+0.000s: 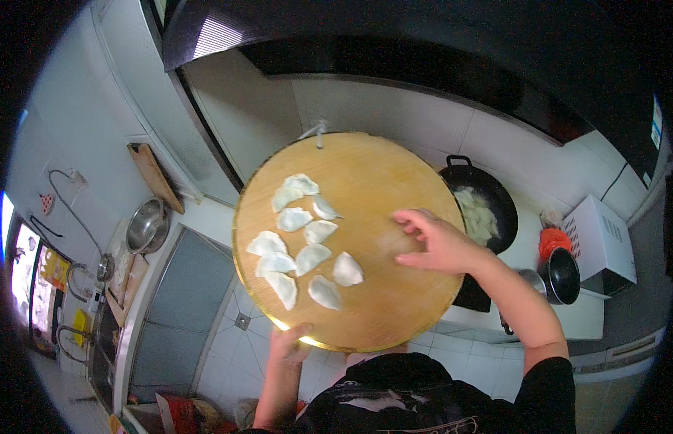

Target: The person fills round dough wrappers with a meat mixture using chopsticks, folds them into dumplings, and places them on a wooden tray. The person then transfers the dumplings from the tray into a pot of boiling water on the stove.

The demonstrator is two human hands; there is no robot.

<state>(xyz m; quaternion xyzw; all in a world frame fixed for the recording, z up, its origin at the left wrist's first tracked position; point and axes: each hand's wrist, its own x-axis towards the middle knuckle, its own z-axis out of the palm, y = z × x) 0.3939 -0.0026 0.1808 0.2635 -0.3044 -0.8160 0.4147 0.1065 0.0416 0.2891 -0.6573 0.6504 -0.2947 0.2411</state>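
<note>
My left hand (289, 343) grips the near rim of a large round tray (363, 168) with a wood-coloured face and a shiny gold edge. Several folded raw dumplings (313, 258) lie on its left half, some overlapping. Over the right half hovers my right hand (437, 244), thumb and fingers apart, with nothing in it. Beyond the tray's right edge, a black wok (502, 198) is partly covered by the tray. Pale dumplings (477, 217) lie inside the wok.
A white microwave oven (605, 247), a black pot (562, 276) and a red bag (553, 241) stand on the right counter. Left are a steel bowl (148, 225), a wooden cutting board (155, 176) and a sink (103, 347). A dark range hood (401, 59) hangs above.
</note>
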